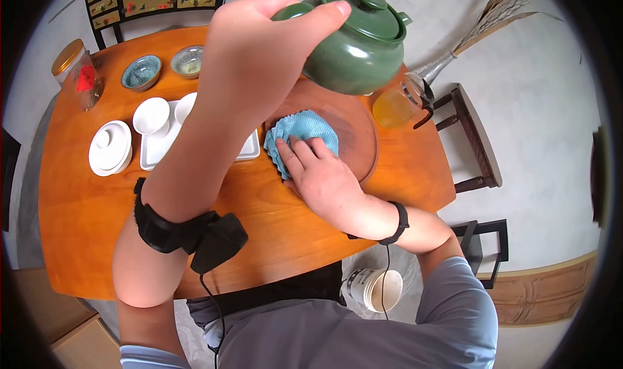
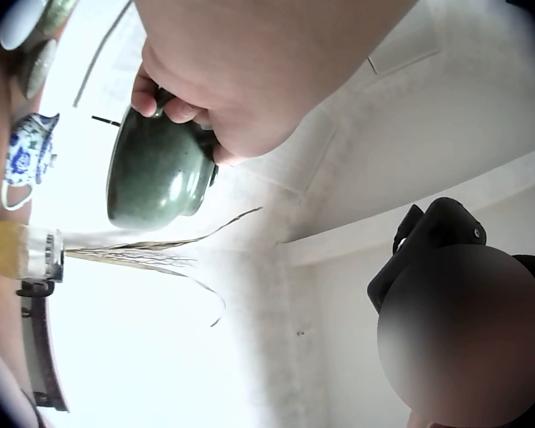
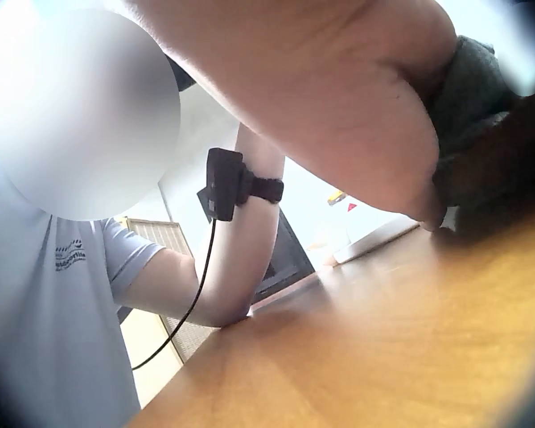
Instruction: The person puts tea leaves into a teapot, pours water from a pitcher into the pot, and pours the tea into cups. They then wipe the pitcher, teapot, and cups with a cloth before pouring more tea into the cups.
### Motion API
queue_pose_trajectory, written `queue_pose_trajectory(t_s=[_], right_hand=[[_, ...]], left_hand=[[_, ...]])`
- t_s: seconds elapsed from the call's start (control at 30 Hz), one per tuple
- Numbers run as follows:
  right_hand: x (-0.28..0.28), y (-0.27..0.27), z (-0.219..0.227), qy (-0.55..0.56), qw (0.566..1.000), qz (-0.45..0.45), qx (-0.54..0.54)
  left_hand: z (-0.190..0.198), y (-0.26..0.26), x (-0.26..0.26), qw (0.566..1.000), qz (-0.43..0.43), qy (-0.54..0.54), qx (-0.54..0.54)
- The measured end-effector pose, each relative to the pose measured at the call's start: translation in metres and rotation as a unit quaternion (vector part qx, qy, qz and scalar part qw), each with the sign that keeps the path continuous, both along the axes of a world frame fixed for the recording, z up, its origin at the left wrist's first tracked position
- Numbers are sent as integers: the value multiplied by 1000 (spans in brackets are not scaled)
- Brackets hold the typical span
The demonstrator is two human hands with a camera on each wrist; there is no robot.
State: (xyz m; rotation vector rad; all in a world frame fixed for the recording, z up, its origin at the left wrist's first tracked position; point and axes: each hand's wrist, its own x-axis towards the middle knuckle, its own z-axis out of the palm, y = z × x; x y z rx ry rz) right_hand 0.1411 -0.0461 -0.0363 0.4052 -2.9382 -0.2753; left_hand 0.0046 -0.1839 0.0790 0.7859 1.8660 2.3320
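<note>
The left hand (image 1: 263, 48) grips a green lidded teapot (image 1: 354, 61) by its handle, high above the table, with the thumb at the lid's edge. In the left wrist view the fingers of that hand (image 2: 192, 111) curl round the handle of the teapot (image 2: 156, 174). Lower down, the right hand (image 1: 324, 178) rests on a crumpled light-blue cloth (image 1: 305, 129), fingers spread over it. That cloth lies on the near left part of a round brown board (image 1: 357, 142). The right wrist view shows the right hand (image 3: 357, 116) against the dark-looking cloth (image 3: 473, 85).
White cups (image 1: 151, 116) and a tray (image 1: 150, 152) stand left of the board, beside a white lidded bowl (image 1: 110, 148). Behind are two small bowls (image 1: 141, 72) and a jar (image 1: 81, 77). A glass pitcher of yellow liquid (image 1: 392, 106) stands right of the board.
</note>
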Motion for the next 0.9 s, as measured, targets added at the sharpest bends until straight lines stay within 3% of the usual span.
queue_pose_trajectory(t_s=[0.17,0.27,0.33,0.37,0.43,0.47,0.5,0.57,0.63,0.7,0.77,0.8,0.9], right_hand=[[4,-1,-4,21,998,-15,62],[1,5,-3,79,994,49,57],[-2,11,-3,46,994,34,-91],[-5,15,1,47,994,36,-90],[-13,27,12,-52,953,28,-297],[-20,38,12,-83,935,11,-344],[-27,49,20,-230,856,-90,-455],[-38,78,25,-271,742,-132,-598],[-43,83,27,-184,526,-58,-828],[-51,107,14,-157,504,-43,-848],[-49,106,17,-68,263,-17,-962],[-47,103,18,-46,233,0,-971],[-33,92,24,-13,225,30,-974]], left_hand=[[1,0,1,1000,-4,-10,-16],[3,-2,3,1000,-8,-18,-18],[2,-2,3,1000,-9,-19,-19],[2,-2,3,1000,-8,-18,-18],[2,-2,3,1000,-17,-16,-7],[1,-1,2,1000,-14,-14,-7],[-1,0,1,1000,-14,-5,-3],[-2,1,1,1000,-13,4,-1],[-3,2,5,1000,-15,-18,6],[-6,5,9,1000,-9,-27,-11],[-11,10,14,999,-7,-37,-28],[-15,14,17,999,-5,-27,-42],[-29,24,28,996,5,-8,-84]])
